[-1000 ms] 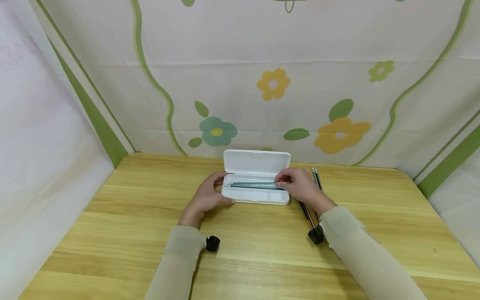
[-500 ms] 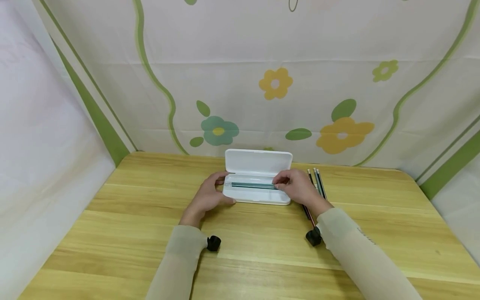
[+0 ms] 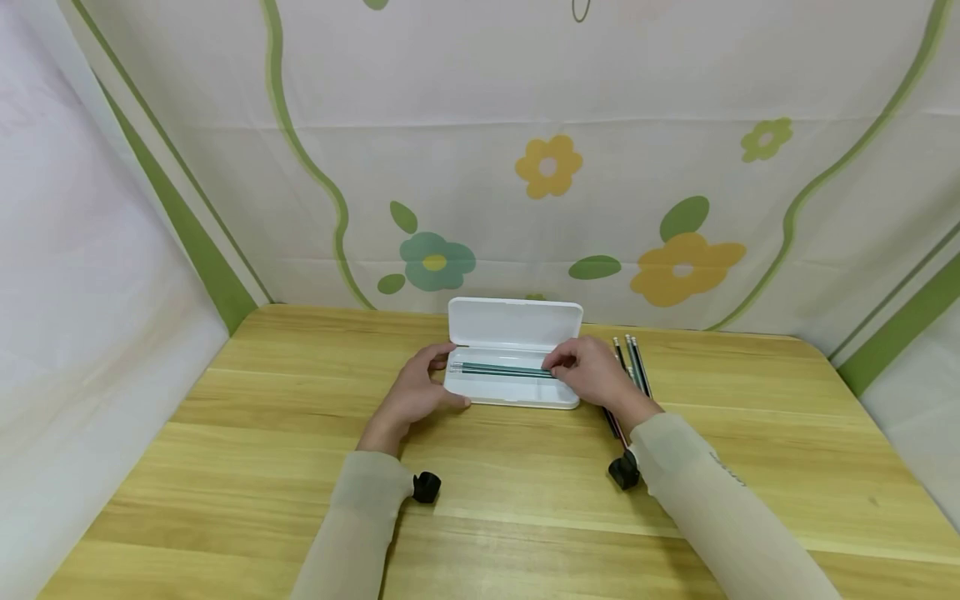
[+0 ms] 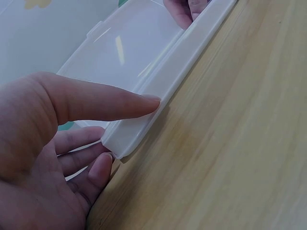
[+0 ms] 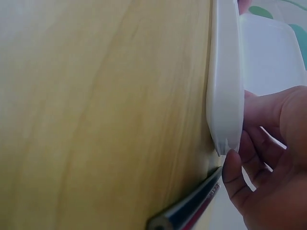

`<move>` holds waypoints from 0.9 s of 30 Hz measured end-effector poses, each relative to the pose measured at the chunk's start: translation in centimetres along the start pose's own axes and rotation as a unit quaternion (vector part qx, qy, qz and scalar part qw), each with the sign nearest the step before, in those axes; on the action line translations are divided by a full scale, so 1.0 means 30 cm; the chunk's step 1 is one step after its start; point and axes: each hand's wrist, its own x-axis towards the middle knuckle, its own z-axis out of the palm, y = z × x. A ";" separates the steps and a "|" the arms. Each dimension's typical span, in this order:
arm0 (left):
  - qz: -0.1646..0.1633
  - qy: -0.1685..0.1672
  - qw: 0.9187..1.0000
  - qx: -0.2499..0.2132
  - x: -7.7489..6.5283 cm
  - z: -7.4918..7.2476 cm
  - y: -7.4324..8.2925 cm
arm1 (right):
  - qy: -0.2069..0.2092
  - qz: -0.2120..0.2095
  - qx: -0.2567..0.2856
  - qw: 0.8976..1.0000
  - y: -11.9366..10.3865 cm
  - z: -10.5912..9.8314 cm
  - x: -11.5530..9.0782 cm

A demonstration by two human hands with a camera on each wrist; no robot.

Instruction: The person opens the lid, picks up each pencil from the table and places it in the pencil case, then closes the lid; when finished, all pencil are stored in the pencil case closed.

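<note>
On worktop (image 3: 517, 500), near far edge: white case (image 3: 517, 403), open, resting flat. At far side of case: lid (image 3: 515, 323), raised and tilted back toward cloth (image 3: 465, 100). Contact between lid and cloth: not discernible.

Inside case, lengthwise: green pencils (image 3: 498, 367), side by side, white ends toward left wall, nearly parallel.

At left end of case: left hand (image 3: 415, 389), gripping across the width, thumb extended along near wall, other fingers around end and far corner.

At right end of case: right hand (image 3: 596, 372), thumb and index finger pinching right ends of green pencils, remaining fingers bent. Exact number of green pencils between fingertips: hidden.

Right of case, partly beneath right hand and forearm: loose pencils (image 3: 640, 358), dark, green and red, on worktop, slanting toward near side, white ends at far side. In right wrist view: dark and red barrels just beside end of case.

On forearms: pale sleeves (image 3: 348, 517). At wrists: black blocks (image 3: 427, 487). Behind worktop: cloth, pale, with printed flowers and green bands.
</note>
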 end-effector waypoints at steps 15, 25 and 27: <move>-0.001 -0.002 1.000 -0.004 -0.003 0.001 0.002 | 0.003 -0.032 -0.008 0.999 0.005 0.006 -0.008; -0.002 0.000 1.000 -0.004 -0.003 0.004 0.002 | -0.008 -0.041 0.014 0.999 0.014 0.004 -0.011; -0.003 0.001 1.000 -0.003 -0.004 0.003 0.001 | -0.008 -0.039 0.019 0.999 0.016 0.005 -0.012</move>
